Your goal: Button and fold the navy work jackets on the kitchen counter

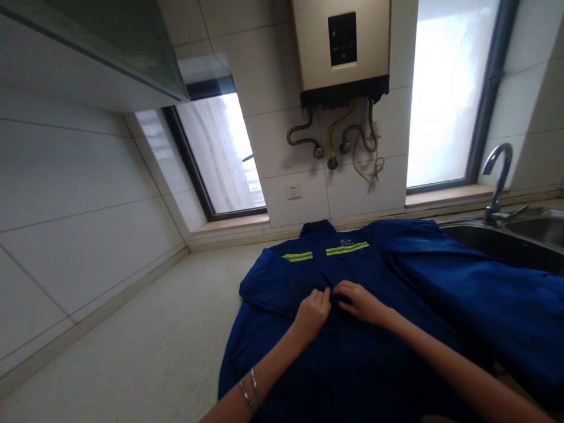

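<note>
A dark blue work jacket (286,329) with yellow-green striped bands across the chest lies spread on the counter, its collar toward the wall. Both of my hands meet at the middle of its front. My left hand (314,312) is closed, pinching the fabric along the front opening. Just to its right, my right hand (359,301) grips a fold of the same front edge with bent fingers. Any button or fastener between the fingertips is too small or hidden to make out. Two bracelets circle my left wrist.
A pale countertop (167,329) runs to the left. At right, a steel sink (541,226) with a curved faucet (500,176) adjoins the jacket, whose sleeve reaches near its edge. A water heater (315,35) with pipes hangs on the tiled wall between two windows, above an outlet (293,191).
</note>
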A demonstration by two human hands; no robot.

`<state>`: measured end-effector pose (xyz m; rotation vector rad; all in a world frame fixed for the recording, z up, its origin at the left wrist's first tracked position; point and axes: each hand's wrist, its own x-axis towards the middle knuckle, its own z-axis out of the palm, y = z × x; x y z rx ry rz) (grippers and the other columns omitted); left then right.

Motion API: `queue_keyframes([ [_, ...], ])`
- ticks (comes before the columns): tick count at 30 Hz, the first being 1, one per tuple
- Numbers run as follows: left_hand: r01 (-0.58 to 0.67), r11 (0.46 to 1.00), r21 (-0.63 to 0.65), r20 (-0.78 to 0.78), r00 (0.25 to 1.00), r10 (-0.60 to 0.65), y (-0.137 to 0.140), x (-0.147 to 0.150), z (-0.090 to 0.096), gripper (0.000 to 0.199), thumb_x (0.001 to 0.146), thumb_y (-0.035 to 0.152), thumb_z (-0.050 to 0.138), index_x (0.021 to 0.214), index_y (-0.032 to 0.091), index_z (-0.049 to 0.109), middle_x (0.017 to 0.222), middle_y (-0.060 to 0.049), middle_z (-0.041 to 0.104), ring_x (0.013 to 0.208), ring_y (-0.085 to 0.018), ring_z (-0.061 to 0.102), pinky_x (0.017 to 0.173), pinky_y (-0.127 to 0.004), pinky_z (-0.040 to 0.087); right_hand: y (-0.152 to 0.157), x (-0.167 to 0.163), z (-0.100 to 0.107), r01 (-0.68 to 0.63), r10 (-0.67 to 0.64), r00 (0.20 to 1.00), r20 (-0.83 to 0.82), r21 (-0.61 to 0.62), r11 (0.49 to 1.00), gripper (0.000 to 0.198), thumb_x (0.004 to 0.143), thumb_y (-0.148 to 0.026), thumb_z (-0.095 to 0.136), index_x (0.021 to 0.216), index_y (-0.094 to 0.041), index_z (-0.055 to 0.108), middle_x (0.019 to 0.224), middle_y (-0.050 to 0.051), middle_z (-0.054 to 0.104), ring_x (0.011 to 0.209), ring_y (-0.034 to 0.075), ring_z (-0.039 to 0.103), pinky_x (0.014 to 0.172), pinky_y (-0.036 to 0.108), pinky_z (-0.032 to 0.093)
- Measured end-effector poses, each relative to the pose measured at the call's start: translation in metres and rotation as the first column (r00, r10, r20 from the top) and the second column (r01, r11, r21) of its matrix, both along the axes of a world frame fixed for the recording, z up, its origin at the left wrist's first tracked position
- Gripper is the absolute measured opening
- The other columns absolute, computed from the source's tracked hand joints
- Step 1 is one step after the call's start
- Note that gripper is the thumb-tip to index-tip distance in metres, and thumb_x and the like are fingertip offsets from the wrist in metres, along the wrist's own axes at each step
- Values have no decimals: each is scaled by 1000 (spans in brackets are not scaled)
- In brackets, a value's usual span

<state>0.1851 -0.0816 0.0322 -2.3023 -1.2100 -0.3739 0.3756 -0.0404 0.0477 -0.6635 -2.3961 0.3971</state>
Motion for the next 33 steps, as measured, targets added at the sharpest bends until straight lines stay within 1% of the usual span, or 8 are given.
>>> queue_keyframes([
  [7,69,996,-64,-114,991,-76,-1,1,0,15,87,9,41,85,11,56,81,-7,56,77,-19,52,66,-30,44,4,-3,-1,-71,24,979,203,227,971,22,74,-6,52,94,-14,57,90,7,57,87,17,51,77,28,44],
  [10,113,991,-67,-121,985,-121,-3,1,-2,15,87,10,41,81,12,55,77,-7,55,75,-19,51,65,-31,43,3,-4,-2,-114,24,957,290,298,948,16,75,-9,52,90,-14,57,88,7,56,86,18,50,74,28,43],
  [20,228,973,-26,-151,961,-229,-2,-8,-10,17,87,16,42,75,13,53,72,-5,54,70,-17,50,60,-29,40,-3,-4,-4,-191,16,909,417,381,904,9,81,-18,51,87,-12,57,84,8,55,82,19,50,72,30,42],
  [24,197,978,-70,-136,969,-205,-7,-6,-6,17,87,17,42,75,13,54,72,-5,56,72,-18,52,60,-27,41,-7,-7,-1,-175,9,905,425,354,919,9,82,-18,52,87,-12,57,85,9,57,84,20,51,73,31,44],
  [26,125,984,-130,-101,985,-139,-10,-2,1,14,86,18,44,78,13,55,75,-5,58,77,-18,54,63,-27,41,-9,-7,3,-146,12,920,392,315,938,13,83,-16,50,93,-12,58,90,9,58,88,20,53,77,31,45],
  [29,-46,974,-220,60,996,61,-8,-13,26,14,85,23,45,86,16,57,83,-5,62,81,-18,56,66,-26,42,-10,5,15,-73,5,965,261,251,965,36,84,-21,52,119,-14,51,109,11,57,102,21,51,89,34,44],
  [31,-171,940,-294,236,940,245,-2,-41,56,18,85,28,43,85,17,58,83,-4,63,78,-17,58,66,-25,41,-11,23,27,-17,-20,985,173,208,978,48,85,-27,53,131,-17,42,120,11,53,110,22,49,95,37,41],
  [33,-267,878,-397,399,811,427,3,-91,98,24,84,29,41,77,15,60,73,-3,63,71,-16,58,63,-24,41,-8,51,38,43,-64,991,119,172,984,48,86,-29,51,133,-22,41,122,10,53,111,23,50,97,38,41],
])
